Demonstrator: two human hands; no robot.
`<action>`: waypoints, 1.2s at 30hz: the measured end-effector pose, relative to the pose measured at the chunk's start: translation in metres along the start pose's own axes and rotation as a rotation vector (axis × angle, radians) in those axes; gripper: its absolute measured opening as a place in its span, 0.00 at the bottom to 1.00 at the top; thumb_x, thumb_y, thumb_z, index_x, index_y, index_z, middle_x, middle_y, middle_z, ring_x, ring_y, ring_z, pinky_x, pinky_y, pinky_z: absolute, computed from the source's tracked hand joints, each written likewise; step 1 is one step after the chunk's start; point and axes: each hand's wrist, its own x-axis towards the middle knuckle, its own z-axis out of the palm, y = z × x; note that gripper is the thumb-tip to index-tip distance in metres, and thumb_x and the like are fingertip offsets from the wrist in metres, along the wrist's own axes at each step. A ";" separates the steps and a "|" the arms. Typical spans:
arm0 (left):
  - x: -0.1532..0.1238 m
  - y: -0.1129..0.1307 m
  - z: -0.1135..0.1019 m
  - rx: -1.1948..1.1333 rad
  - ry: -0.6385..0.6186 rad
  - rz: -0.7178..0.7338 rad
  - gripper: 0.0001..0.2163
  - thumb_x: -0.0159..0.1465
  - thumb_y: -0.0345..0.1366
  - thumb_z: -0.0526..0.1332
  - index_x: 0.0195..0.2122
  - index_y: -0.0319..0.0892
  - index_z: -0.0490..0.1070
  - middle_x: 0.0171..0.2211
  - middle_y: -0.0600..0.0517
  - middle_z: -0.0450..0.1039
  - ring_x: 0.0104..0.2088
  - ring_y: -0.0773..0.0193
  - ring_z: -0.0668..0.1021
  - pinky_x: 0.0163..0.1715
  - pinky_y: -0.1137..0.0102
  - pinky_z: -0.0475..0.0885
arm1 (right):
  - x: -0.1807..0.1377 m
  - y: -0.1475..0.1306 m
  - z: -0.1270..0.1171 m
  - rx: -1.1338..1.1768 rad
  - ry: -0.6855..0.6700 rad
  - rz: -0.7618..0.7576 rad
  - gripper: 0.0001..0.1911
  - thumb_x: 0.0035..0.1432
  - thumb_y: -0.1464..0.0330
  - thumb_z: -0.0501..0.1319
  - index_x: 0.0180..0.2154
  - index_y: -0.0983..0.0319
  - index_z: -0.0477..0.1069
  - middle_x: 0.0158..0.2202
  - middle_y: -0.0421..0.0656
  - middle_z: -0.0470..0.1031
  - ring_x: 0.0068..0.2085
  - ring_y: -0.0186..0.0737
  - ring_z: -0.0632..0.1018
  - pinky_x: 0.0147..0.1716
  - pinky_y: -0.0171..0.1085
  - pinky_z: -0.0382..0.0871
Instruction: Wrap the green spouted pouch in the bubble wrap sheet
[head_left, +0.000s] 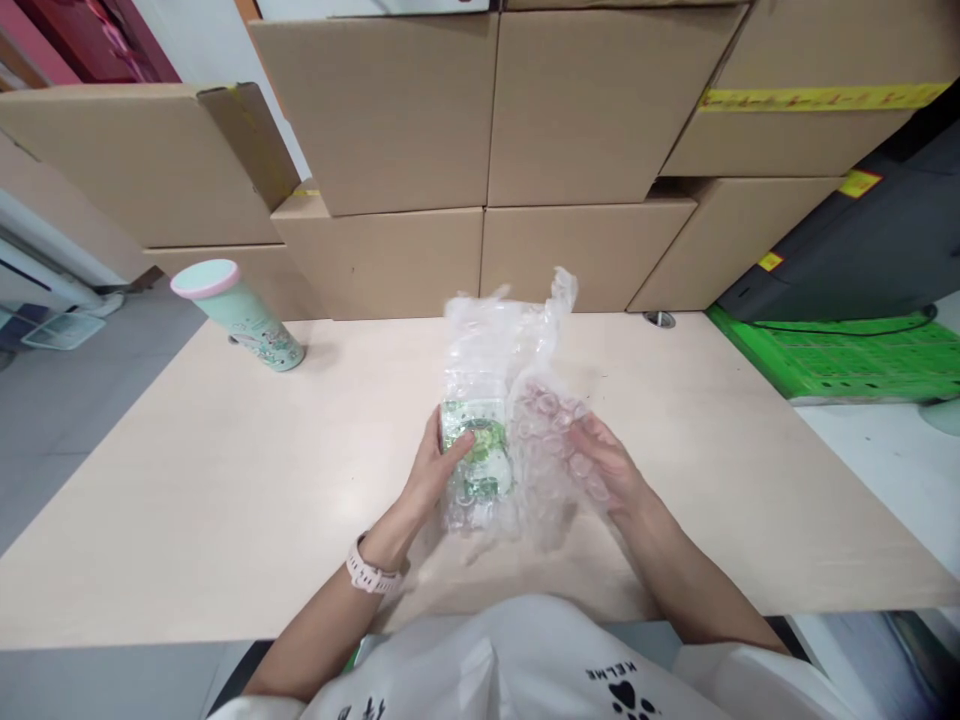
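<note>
A small green and white printed package [491, 468] lies on bubble wrap [487, 345] near the middle of the table. My left hand [435, 462] grips the package along its left side, thumb across its front. To the right, my right hand [604, 462] has its fingers behind a flap of the clear bubble wrap and holds it beside the package. Large bubbles show in that flap, and the fingers are partly seen through it. The sheet's far end stands crumpled beyond the package.
A mint tumbler with a pink rim [251, 325] stands at the table's back left. Stacked cardboard boxes [405, 265] line the far edge. At the right are a green plastic crate [862, 355] and a dark grey case [840, 245]. The pale table [225, 500] ends near my body.
</note>
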 end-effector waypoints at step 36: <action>-0.011 -0.004 0.004 1.143 -0.056 0.479 0.17 0.59 0.33 0.65 0.49 0.41 0.68 0.58 0.39 0.67 0.59 0.44 0.68 0.55 0.51 0.67 | 0.015 0.035 -0.002 -1.342 -0.046 -0.609 0.13 0.67 0.71 0.52 0.50 0.61 0.71 0.53 0.49 0.74 0.56 0.46 0.71 0.54 0.47 0.68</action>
